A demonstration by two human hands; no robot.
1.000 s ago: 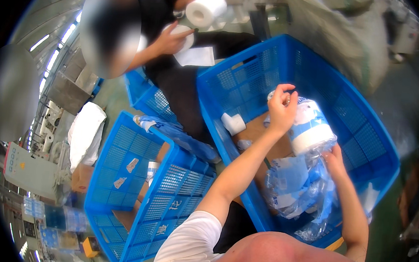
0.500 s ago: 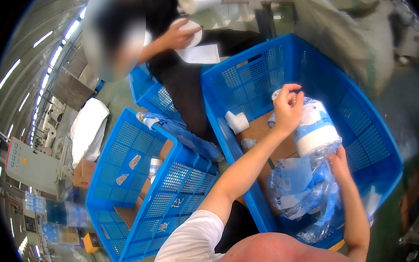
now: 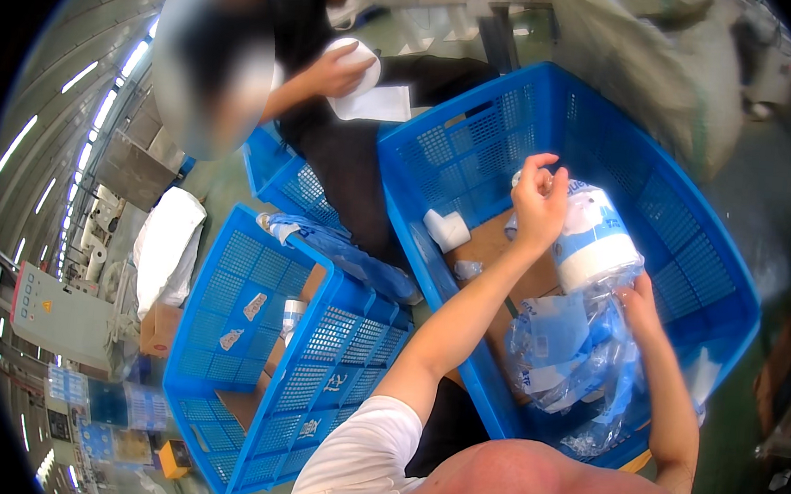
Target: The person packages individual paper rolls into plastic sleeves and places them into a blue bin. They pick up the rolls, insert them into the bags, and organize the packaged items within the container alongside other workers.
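Note:
A white paper roll (image 3: 594, 261) in a blue-and-white printed plastic wrapper lies over the large blue crate (image 3: 708, 236). My left hand (image 3: 540, 205) is at its far left end, fingers curled in a pinch with clear film bunched beside them. My right hand (image 3: 639, 309) grips the near end of the roll through the film, its fingers partly hidden. Crumpled blue-and-clear plastic packaging (image 3: 550, 347) hangs below the roll, between my forearms. A small white roll (image 3: 447, 231) lies by the crate's left wall, near a cardboard sheet (image 3: 532, 281).
A second blue crate (image 3: 310, 389) stands to the left, with blue plastic film (image 3: 348, 257) draped over its rim. Across from me a seated person's hand (image 3: 340, 69) holds a white roll (image 3: 365, 64). A large pale sack (image 3: 651, 72) stands beyond the large crate.
The other person's upper white roll has gone from view, and their raised hand shows at the top edge. My hands and the wrapped roll have barely shifted.

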